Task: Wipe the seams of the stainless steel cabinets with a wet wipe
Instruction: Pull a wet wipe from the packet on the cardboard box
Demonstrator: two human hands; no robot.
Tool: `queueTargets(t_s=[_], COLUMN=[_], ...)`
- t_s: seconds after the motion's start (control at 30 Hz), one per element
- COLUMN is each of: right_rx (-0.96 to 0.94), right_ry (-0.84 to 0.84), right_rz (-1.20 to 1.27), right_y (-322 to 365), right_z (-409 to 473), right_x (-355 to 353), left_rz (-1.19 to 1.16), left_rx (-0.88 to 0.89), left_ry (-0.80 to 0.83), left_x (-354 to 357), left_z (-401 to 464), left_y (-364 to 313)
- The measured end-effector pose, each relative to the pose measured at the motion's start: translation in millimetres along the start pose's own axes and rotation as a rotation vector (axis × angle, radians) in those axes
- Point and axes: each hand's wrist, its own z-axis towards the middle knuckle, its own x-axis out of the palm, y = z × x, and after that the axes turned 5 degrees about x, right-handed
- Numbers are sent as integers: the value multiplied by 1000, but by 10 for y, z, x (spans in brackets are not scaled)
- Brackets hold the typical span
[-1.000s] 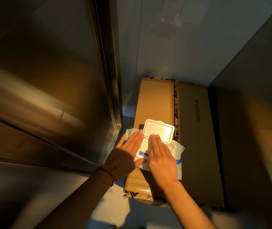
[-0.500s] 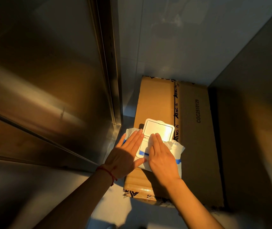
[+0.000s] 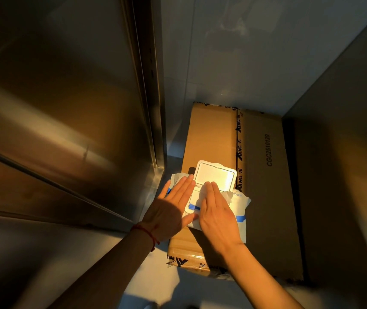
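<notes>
A white and blue wet wipe pack (image 3: 240, 210) lies on a cardboard box, its white plastic lid (image 3: 214, 176) flipped up. My left hand (image 3: 169, 210) rests flat on the pack's left side, fingers straight. My right hand (image 3: 217, 212) lies over the pack's opening, its fingertips on a bit of white wipe (image 3: 203, 192) showing there. The stainless steel cabinet (image 3: 62, 103) fills the left of the view, with a vertical seam (image 3: 146, 97) at its right edge and a slanted seam (image 3: 44, 177) lower down.
The brown cardboard box (image 3: 265, 179) stands on the floor against a pale tiled wall (image 3: 245, 52). A dark steel panel (image 3: 345, 152) rises on the right. Pale floor (image 3: 155, 282) shows in front of the box.
My right hand has crept slightly forward over the pack's opening, and white wipe now shows under its fingertips. The left hand has stayed flat in place.
</notes>
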Motion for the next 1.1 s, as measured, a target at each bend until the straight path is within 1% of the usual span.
queueTargets(t_s=[0.1, 0.27, 0.37, 0.6, 0.67, 0.77, 0.87, 0.97, 1.1], right_rx=[-89, -43, -14, -41, -37, -83, -59, -39, -51], right_ry=[30, 28, -32, -12, 3, 38, 43, -42, -99], right_rz=[-150, -56, -14, 48, 37, -24, 1, 76, 66], right_y=[8, -18, -33, -24, -19, -21, -21, -24, -16], right_z=[-37, -47, -62, -46, -29, 9, 15, 3, -15], right_x=[5, -39, 12, 30, 8, 22, -9, -4, 77], left_rz=[13, 7, -37, -48, -52, -37, -29, -42, -33], left_rx=[13, 4, -25, -14, -14, -4, 3, -4, -10], left_ry=[-6, 20, 65, 9, -1, -12, -24, -30, -21], left_x=[-18, -34, -35, 5, 11, 1, -10, -16, -24], left_z=[0, 14, -1, -12, -14, -16, -12, -9, -9], left_y=[-9, -15, -18, -7, -7, -10, -12, -20, -30])
